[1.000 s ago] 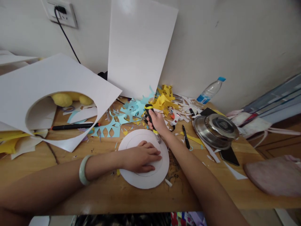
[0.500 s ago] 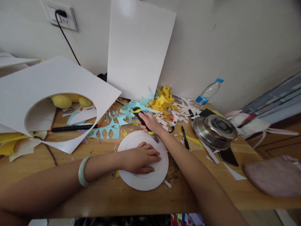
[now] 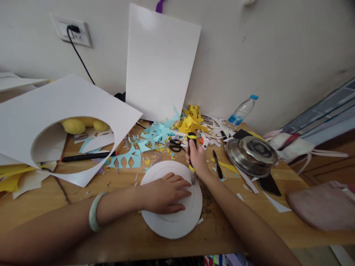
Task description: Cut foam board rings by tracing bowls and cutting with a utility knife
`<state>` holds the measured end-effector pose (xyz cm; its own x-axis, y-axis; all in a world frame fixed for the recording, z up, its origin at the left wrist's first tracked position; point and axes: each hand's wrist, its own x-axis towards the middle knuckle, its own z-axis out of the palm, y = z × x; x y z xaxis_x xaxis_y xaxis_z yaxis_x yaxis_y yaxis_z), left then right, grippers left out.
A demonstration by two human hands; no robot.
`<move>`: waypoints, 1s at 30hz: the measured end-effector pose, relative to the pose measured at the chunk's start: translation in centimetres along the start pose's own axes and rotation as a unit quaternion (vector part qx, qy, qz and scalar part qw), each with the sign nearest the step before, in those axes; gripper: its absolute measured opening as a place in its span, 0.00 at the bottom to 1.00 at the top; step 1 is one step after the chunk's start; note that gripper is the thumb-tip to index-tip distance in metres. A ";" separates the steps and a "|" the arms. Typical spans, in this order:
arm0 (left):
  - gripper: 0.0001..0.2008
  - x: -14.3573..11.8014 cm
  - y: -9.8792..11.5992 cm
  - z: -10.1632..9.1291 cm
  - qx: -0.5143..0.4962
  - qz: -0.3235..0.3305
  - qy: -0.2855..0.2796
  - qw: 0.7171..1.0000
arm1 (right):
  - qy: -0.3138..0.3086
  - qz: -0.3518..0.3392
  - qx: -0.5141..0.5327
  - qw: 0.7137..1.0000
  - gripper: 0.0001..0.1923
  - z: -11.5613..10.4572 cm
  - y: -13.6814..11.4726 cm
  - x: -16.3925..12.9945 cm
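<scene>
Cluttered wooden surface (image 3: 83, 195) against a pale wall. At ten o'clock, large white board with a round hole (image 3: 55, 111) cut out, black marker (image 3: 85, 156) beneath. At twelve, upright white sheet (image 3: 162, 62), light blue paper cutouts (image 3: 155, 133), yellow paper scraps (image 3: 190, 120), black scissors (image 3: 175, 145). At two, water bottle (image 3: 240, 111), label unreadable; steel pot lid (image 3: 251, 151), black pen (image 3: 217, 164). At centre, white foam disc (image 3: 172, 199) with a scored inner ring. Left hand (image 3: 163, 194) pressed flat on the disc, fingers spread, jade bangle (image 3: 93, 212) on the wrist. Right hand (image 3: 197, 157) at the disc's two o'clock edge, grip closed tight around a black-and-yellow utility knife (image 3: 191, 142), tip down at the disc's rim.
</scene>
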<state>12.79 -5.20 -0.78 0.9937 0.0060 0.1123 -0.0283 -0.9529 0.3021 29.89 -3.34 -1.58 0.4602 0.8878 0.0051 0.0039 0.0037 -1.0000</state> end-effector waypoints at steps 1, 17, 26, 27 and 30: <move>0.20 0.0 0.2 0.1 0.002 -0.010 0.005 1.000 | 0.025 0.000 0.006 1.000 0.21 -0.5 0.0 -0.6; 0.24 0.3 0.0 1.0 0.006 -0.004 -0.003 1.000 | -0.040 -0.009 -0.024 0.999 0.21 0.5 0.3 -0.3; 0.24 0.3 0.0 1.2 0.002 -0.006 0.001 1.000 | -0.087 -0.006 -0.006 0.996 0.20 1.3 0.7 1.2; 0.24 0.3 0.0 1.2 0.001 -0.006 0.001 1.000 | -0.100 -0.003 -0.007 0.995 0.20 1.4 0.6 1.4; 0.24 0.3 0.0 1.2 -0.001 -0.007 -0.005 1.000 | -0.134 -0.004 -0.001 0.991 0.18 2.0 0.4 1.6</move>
<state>13.21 -5.50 -1.85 0.9951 0.0159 0.0978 -0.0149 -0.9521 0.3055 28.86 -1.04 -2.00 0.2080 0.9780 0.0127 0.0080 0.0112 -0.9999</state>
